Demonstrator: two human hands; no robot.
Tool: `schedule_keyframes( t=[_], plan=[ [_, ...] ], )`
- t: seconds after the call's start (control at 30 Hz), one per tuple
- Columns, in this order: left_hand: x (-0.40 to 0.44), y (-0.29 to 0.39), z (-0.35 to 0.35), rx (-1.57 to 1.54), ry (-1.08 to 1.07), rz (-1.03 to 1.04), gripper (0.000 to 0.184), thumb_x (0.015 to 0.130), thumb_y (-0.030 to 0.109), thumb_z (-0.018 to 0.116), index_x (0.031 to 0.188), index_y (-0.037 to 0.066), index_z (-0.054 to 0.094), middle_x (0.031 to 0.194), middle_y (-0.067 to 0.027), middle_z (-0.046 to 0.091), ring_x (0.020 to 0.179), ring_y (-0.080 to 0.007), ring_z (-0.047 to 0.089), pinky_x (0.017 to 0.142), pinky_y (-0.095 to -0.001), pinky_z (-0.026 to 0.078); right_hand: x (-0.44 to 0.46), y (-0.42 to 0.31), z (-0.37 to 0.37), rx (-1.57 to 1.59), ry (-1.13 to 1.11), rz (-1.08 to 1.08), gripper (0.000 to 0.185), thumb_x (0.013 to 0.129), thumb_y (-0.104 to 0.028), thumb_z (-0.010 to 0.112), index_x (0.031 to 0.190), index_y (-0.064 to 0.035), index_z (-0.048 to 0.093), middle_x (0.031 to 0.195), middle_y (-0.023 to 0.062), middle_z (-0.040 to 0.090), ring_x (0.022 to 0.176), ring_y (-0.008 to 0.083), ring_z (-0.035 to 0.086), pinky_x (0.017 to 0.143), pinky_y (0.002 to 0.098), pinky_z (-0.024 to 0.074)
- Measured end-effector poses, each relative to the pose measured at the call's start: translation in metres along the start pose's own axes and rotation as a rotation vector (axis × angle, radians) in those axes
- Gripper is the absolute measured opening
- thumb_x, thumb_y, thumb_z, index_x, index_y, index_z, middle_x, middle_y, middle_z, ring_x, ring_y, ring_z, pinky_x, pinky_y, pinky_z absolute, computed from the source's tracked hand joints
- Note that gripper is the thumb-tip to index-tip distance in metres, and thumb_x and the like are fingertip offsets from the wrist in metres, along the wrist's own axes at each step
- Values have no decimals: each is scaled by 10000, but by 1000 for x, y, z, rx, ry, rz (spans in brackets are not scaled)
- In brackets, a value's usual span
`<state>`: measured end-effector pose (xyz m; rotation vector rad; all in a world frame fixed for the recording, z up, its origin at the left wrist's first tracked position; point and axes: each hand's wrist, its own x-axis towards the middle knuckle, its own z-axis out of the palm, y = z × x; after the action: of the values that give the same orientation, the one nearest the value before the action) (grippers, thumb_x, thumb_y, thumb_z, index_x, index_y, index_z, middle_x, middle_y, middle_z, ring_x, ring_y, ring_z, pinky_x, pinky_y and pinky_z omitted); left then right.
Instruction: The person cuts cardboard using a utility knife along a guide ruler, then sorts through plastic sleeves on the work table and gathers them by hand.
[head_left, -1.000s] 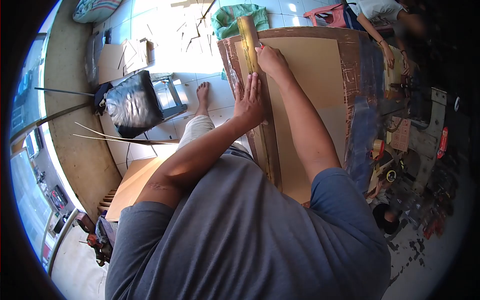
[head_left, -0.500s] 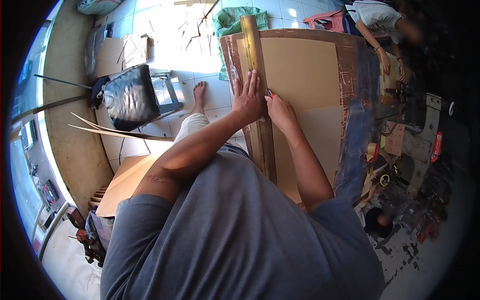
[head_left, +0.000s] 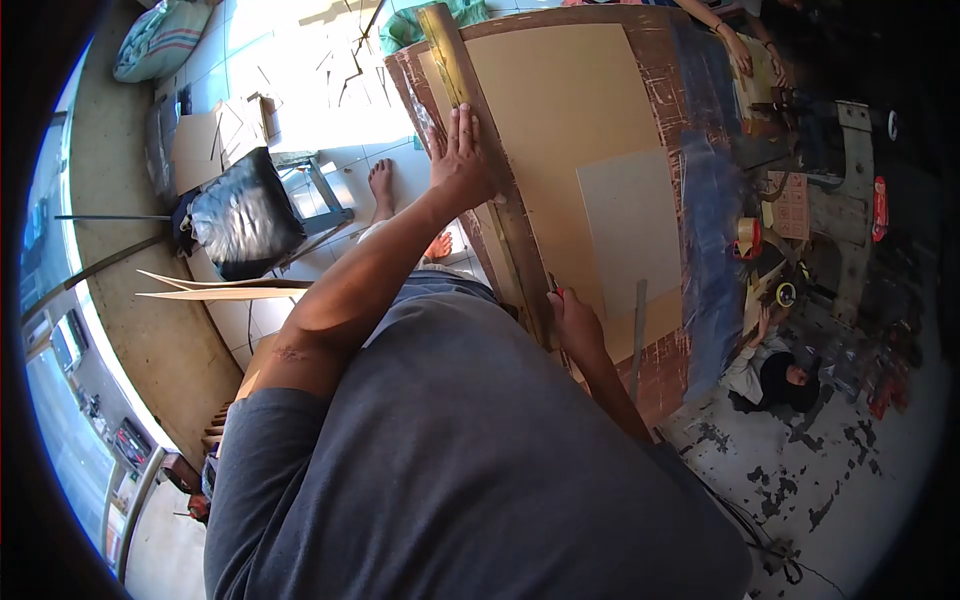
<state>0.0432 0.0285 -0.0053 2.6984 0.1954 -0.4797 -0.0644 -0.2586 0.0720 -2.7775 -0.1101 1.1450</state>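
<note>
Slid red tool (head_left: 559,293) down near close end of long bar (head_left: 452,68), clamped in right hand (head_left: 580,325); pressing bar with open left hand (head_left: 462,172).

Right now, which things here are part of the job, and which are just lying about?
In the job:
left hand, flat on the long bar
right hand, holding a small red tool
tan sheet under the bar

Apparently just lying about:
striped sack
green sack
</note>
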Motion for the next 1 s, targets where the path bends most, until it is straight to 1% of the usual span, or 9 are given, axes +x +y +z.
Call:
schedule_keyframes(
  t=[0.17, 0.23, 0.47, 0.63, 0.7, 0.8, 0.83, 0.9, 1.0],
  plan=[
    [3, -3, 3, 34, 10, 28, 1483, 590, 696, 838, 1565, -112, 67, 1664, -281, -48, 1559, -401, -48, 1186, -686, 55, -18, 17, 37, 247, 196, 12, 469, 1004, -470, 555, 1095, -10, 579, 1008, 219, 629, 984, 425, 645, 847, 501, 515],
    [-1, -2, -3, 61, 28, 54, 1481, 598, 705, 831, 1559, -124, 68, 1656, -302, -33, 1555, -422, -41, 1175, -701, 66, -24, 13, 53, 335, 348, -51, 564, 905, -480, 679, 1206, -22, 550, 1117, 194, 563, 1057, 415, 613, 883, 496, 511],
    [-34, -11, 5, 39, 89, 100, 1426, 658, 697, 805, 1559, -124, 65, 1650, -318, 2, 1553, -428, -39, 1172, -700, 95, -19, 22, 90, 362, 437, 4, 790, 771, -486, 801, 1318, -45, 441, 1256, 194, 489, 1168, 404, 558, 909, 507, 504],
    [-52, -23, 17, -87, 129, 70, 1358, 716, 684, 775, 1577, -81, 56, 1670, -267, -40, 1559, -400, -26, 1170, -703, 111, -15, 26, 92, 397, 424, 23, 722, 732, -311, 847, 1272, -38, 454, 1296, 206, 459, 1179, 425, 546, 904, 521, 504],
    [-54, -37, 22, -83, 200, 121, 1197, 787, 616, 761, 1582, -42, 153, 1673, -253, 58, 1559, -395, 34, 1174, -693, 132, -18, 21, 83, 389, 426, 37, 711, 736, -291, 845, 1272, -40, 453, 1268, 207, 490, 1165, 421, 558, 897, 521, 503],
    [-65, -44, 21, -430, 422, 176, 793, 931, 450, 692, 1516, 9, 388, 1608, -249, 304, 1529, -419, 187, 1214, -599, 160, -16, 20, 90, 371, 398, 53, 687, 749, -265, 838, 1272, -35, 457, 1203, 210, 564, 1124, 411, 594, 890, 511, 501],
    [-71, -45, 21, -409, 470, 173, 731, 946, 430, 685, 1493, 16, 432, 1604, -254, 311, 1523, -411, 219, 1165, -546, 319, -15, 20, 89, 365, 371, 66, 674, 757, -260, 831, 1273, -30, 462, 1166, 211, 607, 1097, 406, 617, 890, 503, 501],
    [-90, -38, 23, -556, 556, 77, 599, 956, 371, 686, 1418, 25, 526, 1489, -287, 466, 1385, -396, 476, 995, -473, 496, -21, 21, 78, 424, 381, 14, 630, 777, -262, 826, 1249, -18, 487, 1118, 211, 639, 1060, 379, 644, 883, 479, 507],
    [-111, -28, 21, -668, 474, -77, 418, 952, 306, 694, 1244, 12, 640, 1055, -230, 714, 937, -329, 713, 795, -383, 547, -11, 35, 80, 553, 398, -36, 550, 816, -279, 815, 1194, 9, 537, 1051, 205, 681, 1000, 328, 686, 873, 429, 519]
  ],
)
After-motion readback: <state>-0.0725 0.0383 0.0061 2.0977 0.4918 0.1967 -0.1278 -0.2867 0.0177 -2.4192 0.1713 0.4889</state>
